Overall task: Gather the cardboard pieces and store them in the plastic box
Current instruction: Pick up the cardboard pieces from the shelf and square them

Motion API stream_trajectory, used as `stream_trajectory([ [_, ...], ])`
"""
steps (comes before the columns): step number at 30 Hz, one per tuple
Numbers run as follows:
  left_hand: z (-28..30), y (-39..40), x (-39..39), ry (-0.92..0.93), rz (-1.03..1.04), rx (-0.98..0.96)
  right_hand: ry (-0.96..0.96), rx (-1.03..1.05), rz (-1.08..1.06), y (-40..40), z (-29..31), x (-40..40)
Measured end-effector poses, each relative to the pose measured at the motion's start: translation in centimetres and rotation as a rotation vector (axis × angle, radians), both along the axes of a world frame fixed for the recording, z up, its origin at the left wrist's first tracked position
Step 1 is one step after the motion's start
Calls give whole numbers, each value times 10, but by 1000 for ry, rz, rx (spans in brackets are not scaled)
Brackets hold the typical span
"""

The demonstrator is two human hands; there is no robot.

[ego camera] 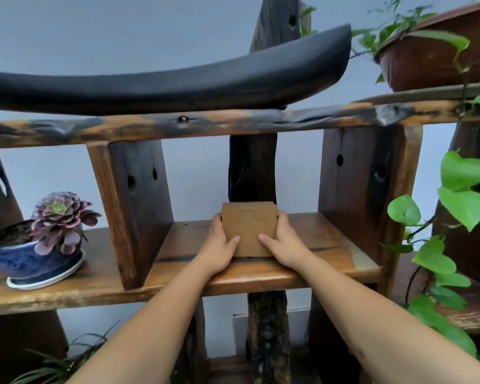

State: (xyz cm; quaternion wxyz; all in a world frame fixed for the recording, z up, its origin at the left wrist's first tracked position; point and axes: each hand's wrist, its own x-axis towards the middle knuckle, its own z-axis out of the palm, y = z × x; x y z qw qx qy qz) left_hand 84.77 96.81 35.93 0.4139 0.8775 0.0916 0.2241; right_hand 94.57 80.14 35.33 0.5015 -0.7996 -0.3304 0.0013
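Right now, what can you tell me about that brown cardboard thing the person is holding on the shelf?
The cardboard pieces are a small stack of plain brown, roughly square sheets, stood on edge on the wooden shelf with the front face towards the camera. Staggered top edges show several pieces behind the front one, which bears a faint cut outline. The left hand and right hand grip the stack from either side, thumbs on the front, fingers wrapped round the edges. A dark wooden post stands just behind it.

brown cardboard pieces [249, 231]; blue pot [25, 259]; purple succulent [60, 217]
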Motion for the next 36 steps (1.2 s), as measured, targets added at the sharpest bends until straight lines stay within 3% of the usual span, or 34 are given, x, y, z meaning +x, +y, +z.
stream_trajectory([
  [6, 9, -8, -36, -41, -23, -59, 116, 141, -19, -10, 2, -29],
  [11, 12, -17, -77, -37, -5, -201, 327, 333, 129, -26, 7, -64],
  [17, -5, -33, -126, -54, -50, -505, 440, 209, 247, -45, 11, -112],
  [21, -14, -40, -152, -58, -33, -513, 445, 141, 225, -55, 10, -140],
  [30, -30, -51, -197, -63, -126, -616, 534, 246, 225, -79, -13, -193],
  [36, -49, -70, -214, -130, -87, -641, 463, 214, 186, -97, -21, -216],
])
